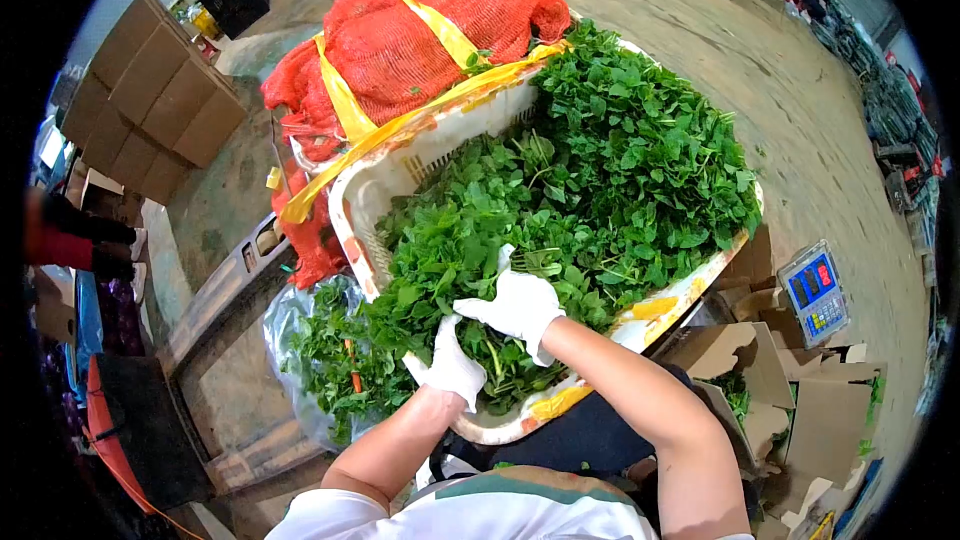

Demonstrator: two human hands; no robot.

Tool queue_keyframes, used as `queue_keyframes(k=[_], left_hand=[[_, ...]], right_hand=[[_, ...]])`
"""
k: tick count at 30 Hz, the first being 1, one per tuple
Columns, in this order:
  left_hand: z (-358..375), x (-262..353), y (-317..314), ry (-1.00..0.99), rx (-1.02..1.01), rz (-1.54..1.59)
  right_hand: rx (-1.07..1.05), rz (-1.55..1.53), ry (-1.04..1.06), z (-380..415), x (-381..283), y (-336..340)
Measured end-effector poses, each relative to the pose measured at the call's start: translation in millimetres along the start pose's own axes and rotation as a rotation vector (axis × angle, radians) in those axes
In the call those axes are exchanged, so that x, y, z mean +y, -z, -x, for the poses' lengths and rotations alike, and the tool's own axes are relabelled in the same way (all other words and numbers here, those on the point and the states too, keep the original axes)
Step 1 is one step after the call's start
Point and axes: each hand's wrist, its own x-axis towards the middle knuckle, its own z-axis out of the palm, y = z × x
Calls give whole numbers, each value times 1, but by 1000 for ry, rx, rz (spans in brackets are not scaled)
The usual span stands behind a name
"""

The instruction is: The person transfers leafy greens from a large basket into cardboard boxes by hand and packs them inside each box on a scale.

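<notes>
A white plastic crate [352,202] with yellow tape on its rim holds a large heap of leafy greens [640,130]. Both hands wear white gloves and are at the near side of the crate, close together. My left hand [447,368] is at a bunch of greens [425,285] near the crate's left rim, thumb and fingers apart. My right hand [518,308] rests against the same greens, its fingers partly bent and partly hidden among the leaves. Whether the right hand grips stems cannot be made out. More greens [345,370] lie in a clear plastic bag [285,325] below the crate's left edge.
Red mesh sacks [400,50] with yellow straps lie beyond the crate. A scale display [814,292] and open cardboard boxes [735,360] stand at the right. Stacked cardboard [155,90] and part of another person [75,240] are at the left.
</notes>
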Motion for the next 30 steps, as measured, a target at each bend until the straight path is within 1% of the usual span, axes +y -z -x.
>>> queue_keyframes(k=[1,2,4,5,6,8,9,10,11,12,13,14,15,16,17,18,20,22,23,24,26,27,29,30], left_hand=[[0,-2,5,-67,-23,-137],[2,-7,8,-20,-67,40],[31,14,-17,84,-158,397],[26,9,-12,67,-149,355],[42,18,-20,107,-185,282],[74,40,-45,-4,-63,4],[67,45,-32,-334,-81,-724],[58,49,-22,-678,-162,-1192],[48,53,-12,-1113,-77,-1605],[54,69,-25,-1295,-137,-1597],[59,85,-38,-1482,-186,-1587],[88,114,-66,-1371,-320,-1462],[94,124,-78,-1470,-271,-1484],[100,133,-89,-1598,-308,-1452],[107,143,-100,-1728,-338,-1418],[114,152,-113,-1882,-456,-1317],[120,155,-146,-2090,-576,-1224],[119,123,-190,-2002,-612,-1065],[122,101,-210,-2002,-661,-1019],[130,78,-227,-2006,-641,-1048],[150,27,-256,-2013,-606,-1105],[160,2,-267,-2015,-582,-1141],[167,-61,-294,-2020,-667,-916],[178,-72,-301,-1766,-979,-1113]], right_hand=[[21,-94,92,-1,7,-7],[25,-92,93,0,11,-12],[356,225,157,11,12,-12],[172,-5,198,18,16,3],[89,-353,226,24,17,9],[9,-1062,459,32,19,3],[-7,-981,400,43,14,18],[-25,-900,340,58,8,41],[-1,-973,369,64,7,51],[30,-1044,400,70,6,59],[117,-1041,374,80,5,69],[208,-1034,351,91,3,79],[256,-1007,373,106,-2,92],[306,-981,394,121,-7,104],[340,-1022,358,133,-5,112],[377,-1063,323,144,-2,119],[355,-1274,367,174,4,128],[456,-1251,404,201,29,138],[504,-1238,376,220,43,141],[525,-1269,320,244,56,144],[718,-1006,342,280,119,153],[780,-663,344,305,153,160],[834,-306,304,341,181,156],[855,-228,248,359,187,145]])
